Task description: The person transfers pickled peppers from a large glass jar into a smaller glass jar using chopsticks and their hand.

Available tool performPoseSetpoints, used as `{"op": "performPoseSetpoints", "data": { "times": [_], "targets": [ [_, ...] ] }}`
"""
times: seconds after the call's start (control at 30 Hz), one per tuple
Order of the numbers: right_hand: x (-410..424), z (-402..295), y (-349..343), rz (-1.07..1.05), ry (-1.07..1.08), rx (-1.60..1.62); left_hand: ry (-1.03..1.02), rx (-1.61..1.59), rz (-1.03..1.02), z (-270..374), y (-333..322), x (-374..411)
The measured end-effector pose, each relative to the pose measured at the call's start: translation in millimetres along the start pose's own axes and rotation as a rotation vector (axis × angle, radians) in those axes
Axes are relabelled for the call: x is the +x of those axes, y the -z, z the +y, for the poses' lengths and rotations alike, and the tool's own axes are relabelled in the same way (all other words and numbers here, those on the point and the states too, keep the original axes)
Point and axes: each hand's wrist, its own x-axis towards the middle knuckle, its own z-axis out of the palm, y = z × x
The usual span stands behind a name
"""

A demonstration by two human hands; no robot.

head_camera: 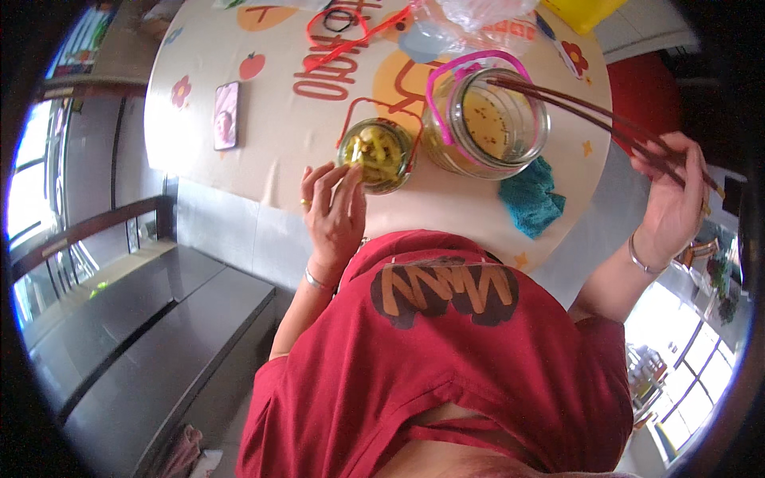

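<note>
My right hand (675,191) grips a pair of long brown chopsticks (588,110), whose tips reach over the mouth of a large glass jar (442,152). Yellowish liquid with small dark bits shows inside this jar, and a pink handle arches over it. To its left stands a smaller glass jar (403,173) with a red handle, filled with green and yellow pieces that look like pickled vegetables. My left hand (334,197) is at this jar's near left rim, fingertips at the opening; whether it grips anything is not clear. A teal cloth (532,200) lies just below the large jar.
A phone (226,116) lies at the left on the round table's printed cloth (269,143). Red cord (343,51), clear plastic bags (478,24) and a yellow bag (583,12) are at the far side. A dark bench (149,322) stands at the lower left.
</note>
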Motion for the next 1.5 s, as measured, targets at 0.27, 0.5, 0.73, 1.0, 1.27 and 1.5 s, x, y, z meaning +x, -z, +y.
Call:
{"op": "performPoseSetpoints", "data": {
  "times": [0.27, 0.5, 0.73, 1.0, 1.27, 1.5],
  "targets": [
    [32, 26, -76, -0.699, 0.169, -0.530, 0.000, 0.024, -0.025, 0, -3, -2],
    [51, 68, -125, -1.158, 0.607, -0.905, 0.008, 0.041, -0.019, 2, 1, 1],
    [57, 75, -130, -1.425, 0.573, -0.847, 0.033, 0.066, -0.060, -4, 1, -1],
    [43, 76, -126, -1.303, 0.220, -0.551, -0.014, 0.100, -0.061, -5, 3, 3],
    [46, 68, -105, -0.891, 0.307, -0.337, -0.100, 0.144, -0.066, 7, 9, 18],
    [6, 47, -65, -0.486, 0.442, -0.394, -0.007, -0.210, -0.265, 46, -18, 112]
  ]
}}
